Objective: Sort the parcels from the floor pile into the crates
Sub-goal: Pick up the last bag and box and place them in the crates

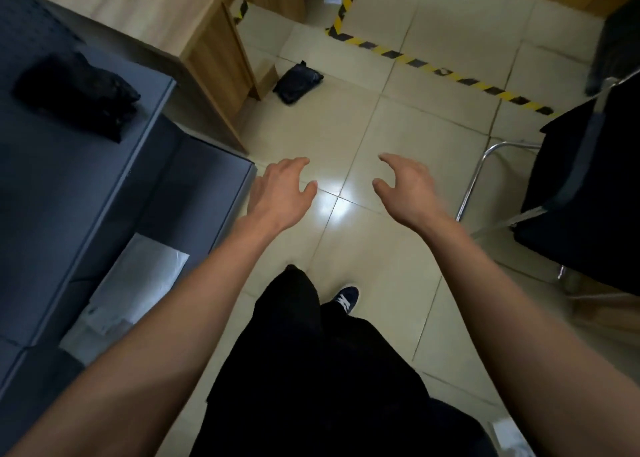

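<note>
Pale tiled floor (433,127) across most of the view, crossed by yellow-and-black hazard tape (429,67) toward the far side. Grey crates (145,193) along the left of the floor, open-topped: black wrapped parcel (74,93) lying in the far crate, white flat parcel (138,276) in the nearer one. Black chair (585,179) with chrome legs on the right of the floor, well apart from the crates. Wooden surface (207,58) beyond the crates, its leg panel reaching the floor. Black trouser legs and 1 dark sneaker (347,299) on the floor at the bottom centre. 2 bare forearms stretched out over the floor: left hand (280,193) just beside the near crate's corner, grip released, fingers spread and loosely bent, holding nothing; right hand (408,190) likewise released and empty. 1 black parcel (298,82) lying on the floor just beside the wooden surface's leg, well beyond both hands.
</note>
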### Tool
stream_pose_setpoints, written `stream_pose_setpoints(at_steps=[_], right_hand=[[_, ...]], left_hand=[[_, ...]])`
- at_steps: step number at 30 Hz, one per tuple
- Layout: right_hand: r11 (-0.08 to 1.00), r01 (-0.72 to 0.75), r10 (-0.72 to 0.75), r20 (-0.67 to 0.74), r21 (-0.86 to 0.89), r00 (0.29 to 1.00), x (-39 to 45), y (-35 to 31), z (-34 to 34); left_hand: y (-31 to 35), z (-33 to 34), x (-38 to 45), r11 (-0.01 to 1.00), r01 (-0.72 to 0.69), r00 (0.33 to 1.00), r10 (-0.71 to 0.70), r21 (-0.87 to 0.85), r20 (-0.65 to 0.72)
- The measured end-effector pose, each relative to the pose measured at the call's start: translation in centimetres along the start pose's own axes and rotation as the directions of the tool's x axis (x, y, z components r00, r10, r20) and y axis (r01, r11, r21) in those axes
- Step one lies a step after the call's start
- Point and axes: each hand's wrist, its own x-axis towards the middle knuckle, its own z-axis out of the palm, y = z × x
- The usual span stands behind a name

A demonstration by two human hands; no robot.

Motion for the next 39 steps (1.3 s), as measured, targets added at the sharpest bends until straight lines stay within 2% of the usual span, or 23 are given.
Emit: stream_pose_setpoints(at_steps=[6, 11, 17, 22, 25, 31, 39], right_hand=[[0.994, 0.080, -0.074, 0.078, -0.075, 0.994, 11.7, -3.1, -2.3], [0.997, 0.057, -0.052, 0.101, -0.045, 0.994, 20.6, -5.4, -5.3], [0.998, 0.062, -0.061, 0.064, -0.015, 0.996, 30.1, -7.3, -10.0], [0.997, 0.081, -0.081, 0.066, -0.002, 0.995, 37.9, -5.5, -13.7], [0.994, 0.105, -0.105, 0.090, 0.004, 0.990, 42.4, -3.6, -16.0], [0.985, 0.142, -0.133, 0.094, -0.097, 0.987, 50.4, -0.3, -21.6], [0.936, 0.298, -0.247, 0.255, -0.185, 0.935, 60.5, -1.6, -23.0]], left_hand=[[-1.1, -2.3, 10.1, 0.995, 0.095, 0.995, -0.095, -0.034, -0.011], [-0.5, -5.3, 18.9, 0.995, 0.096, 0.995, -0.096, 0.003, 0.020], [2.9, -10.0, 28.6, 0.998, 0.056, 0.998, -0.056, 0.026, 0.008], [6.8, -11.4, 37.0, 0.999, 0.052, 0.999, -0.052, 0.013, 0.002], [9.5, -12.2, 41.4, 0.995, 0.099, 0.995, -0.099, 0.011, -0.008], [14.5, -12.5, 48.9, 0.984, 0.144, 0.989, -0.145, -0.104, -0.001], [14.4, -11.4, 53.9, 0.899, 0.338, 0.933, -0.359, -0.278, -0.028]])
